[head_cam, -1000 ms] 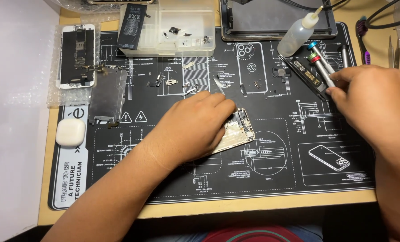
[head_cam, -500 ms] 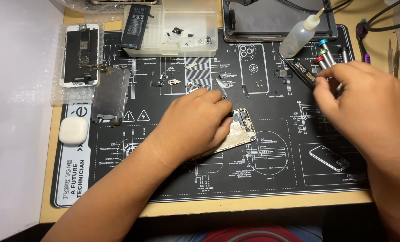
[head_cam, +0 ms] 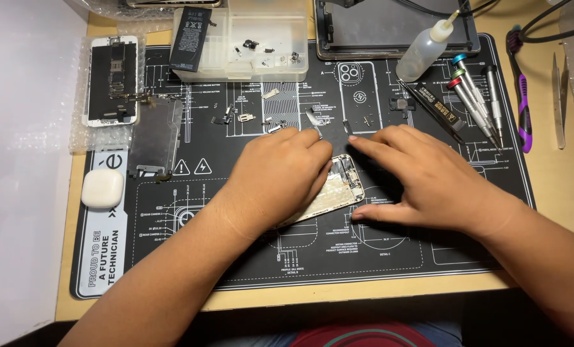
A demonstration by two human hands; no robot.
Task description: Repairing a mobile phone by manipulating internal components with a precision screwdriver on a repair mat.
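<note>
Left hand flat on opened phone body, right hand spread, empty, beside it.

Phone chassis at the middle of a work mat, both hands on it, parts and tools around.

The work mat lies on the table. The opened phone body sits mid-mat, under the left hand, with the right hand touching its right side. Behind them lie small loose parts. At the back left a parts tray carries a battery; left of it rests a screen assembly, with a metal plate just beside and an earbud case in front. At the back right stand a squeeze bottle and screwdrivers; a brush and tweezers lie farther right.
</note>
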